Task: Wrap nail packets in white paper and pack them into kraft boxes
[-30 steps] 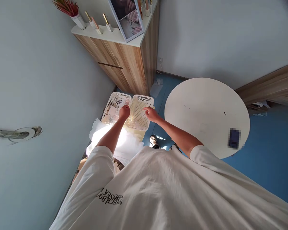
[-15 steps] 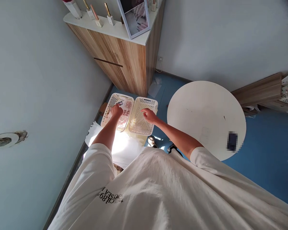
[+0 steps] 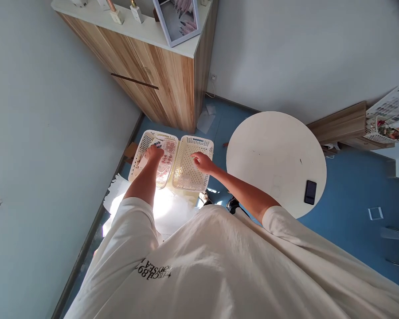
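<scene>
Two white perforated plastic baskets stand side by side. The left basket (image 3: 165, 134) contains small clear packs of pinkish items (image 3: 168, 159) and a patch of dark blue pieces (image 3: 158, 144). My left hand (image 3: 154, 153) reaches down into this basket, over the packs. Its fingers look closed, but their tips are hidden, so what they hold cannot be made out. Above the right basket (image 3: 185, 172) hovers my right hand (image 3: 202, 162), palm turned inward. Its fingers are loosely curled and apart, with nothing visible in them. I see only the perforated bottom inside that basket.
A round white table (image 3: 269, 146) stands to the right, with a black phone (image 3: 310, 192) on it. Behind the baskets rises a wood-grain cabinet (image 3: 173, 84) bearing a picture frame (image 3: 177, 22) and nail polish bottles (image 3: 137, 14). White sheeting (image 3: 173, 212) lies in bright sunlight near me.
The camera view has shifted, so the cabinet, baskets and table sit further left. Both hands stay over the same baskets, with little visible change in their pose.
</scene>
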`<action>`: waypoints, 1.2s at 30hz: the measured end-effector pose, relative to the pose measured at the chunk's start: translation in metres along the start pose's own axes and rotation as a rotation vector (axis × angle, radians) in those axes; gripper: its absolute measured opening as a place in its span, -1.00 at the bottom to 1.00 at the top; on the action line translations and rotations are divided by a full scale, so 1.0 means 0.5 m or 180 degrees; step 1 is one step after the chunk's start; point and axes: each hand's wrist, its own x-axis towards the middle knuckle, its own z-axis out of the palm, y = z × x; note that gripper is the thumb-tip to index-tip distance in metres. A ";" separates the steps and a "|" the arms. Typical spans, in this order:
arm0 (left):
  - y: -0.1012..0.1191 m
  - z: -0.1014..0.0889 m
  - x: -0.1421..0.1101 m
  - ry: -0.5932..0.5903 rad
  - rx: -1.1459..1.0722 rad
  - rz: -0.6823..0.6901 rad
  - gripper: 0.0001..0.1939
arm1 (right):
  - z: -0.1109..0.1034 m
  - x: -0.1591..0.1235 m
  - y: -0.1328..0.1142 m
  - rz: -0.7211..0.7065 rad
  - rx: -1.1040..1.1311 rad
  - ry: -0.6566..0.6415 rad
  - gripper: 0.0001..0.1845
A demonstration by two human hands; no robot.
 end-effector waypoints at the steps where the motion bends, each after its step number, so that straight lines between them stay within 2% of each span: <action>1: 0.000 0.000 0.001 0.0045 -0.0064 -0.0005 -0.62 | 0.001 0.001 -0.001 0.0009 0.0008 -0.0002 -0.59; 5: -0.005 -0.002 0.007 0.0275 -0.0447 0.0080 -0.66 | 0.003 0.009 -0.002 0.0053 -0.0017 -0.0037 -0.58; 10: -0.020 -0.012 0.003 0.0423 -0.0451 0.0123 -0.81 | 0.010 0.019 -0.001 0.0016 -0.0011 -0.0099 -0.57; 16: -0.024 -0.042 -0.020 0.0668 -0.0690 0.0081 -0.68 | 0.021 0.026 -0.005 -0.0089 0.0029 -0.0093 -0.58; 20: -0.007 -0.075 -0.046 0.0853 -0.0905 0.0442 -0.64 | 0.024 0.028 -0.018 -0.0109 0.0075 -0.0004 -0.60; 24: 0.043 -0.083 -0.096 0.0763 -0.1249 0.1111 -0.68 | 0.012 0.024 -0.022 -0.0087 0.0294 0.0285 -0.58; 26: 0.082 -0.069 -0.133 0.0574 -0.1420 0.1436 -0.73 | -0.005 0.017 -0.016 0.0012 0.0409 0.0530 -0.54; 29: 0.147 -0.027 -0.198 0.0113 -0.1547 0.1788 -0.74 | -0.047 -0.005 0.006 0.0253 0.0502 0.0985 -0.44; 33: 0.232 0.051 -0.283 -0.0526 -0.1545 0.2214 -0.74 | -0.121 -0.065 0.059 0.0407 0.0553 0.1560 -0.34; 36: 0.290 0.116 -0.345 -0.0863 -0.1431 0.2538 -0.76 | -0.179 -0.135 0.109 0.0505 0.0545 0.1822 -0.42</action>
